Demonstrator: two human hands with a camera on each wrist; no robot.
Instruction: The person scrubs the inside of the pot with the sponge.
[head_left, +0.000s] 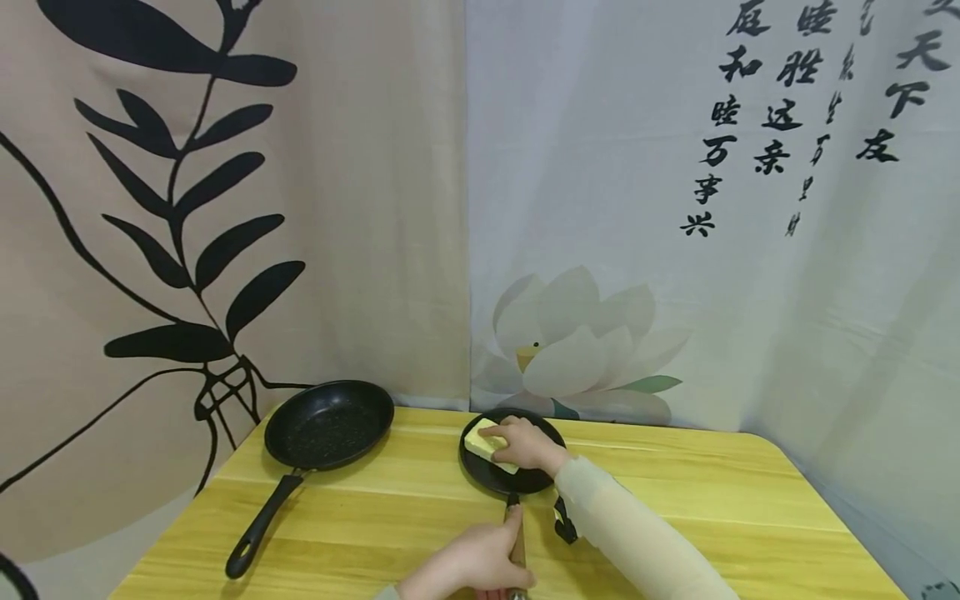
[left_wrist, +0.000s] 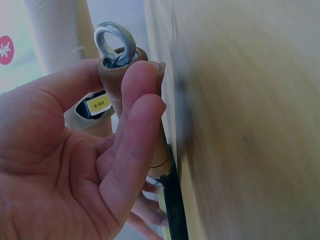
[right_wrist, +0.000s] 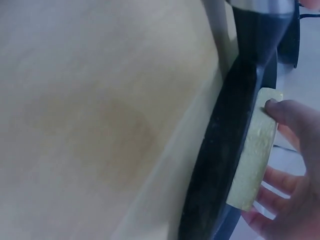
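Small black pan [head_left: 489,478] on desk [head_left: 420,483]. Yellow block [head_left: 479,442] inside small black pan, toward its left side. Right hand [head_left: 531,445] over pan: fingers partly spread, gripping block between thumb and fingertips. Left hand [head_left: 486,557] at pan's near side: fingers curled round wooden handle [head_left: 518,546], near metal ring [left_wrist: 129,41]. Larger black pan [head_left: 330,427] left of small one, apart.

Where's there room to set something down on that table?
The tabletop lies bare between large pan and small pan, and from right sleeve to right edge. The small pan is crowded: yellow block, right hand, left hand on its handle.
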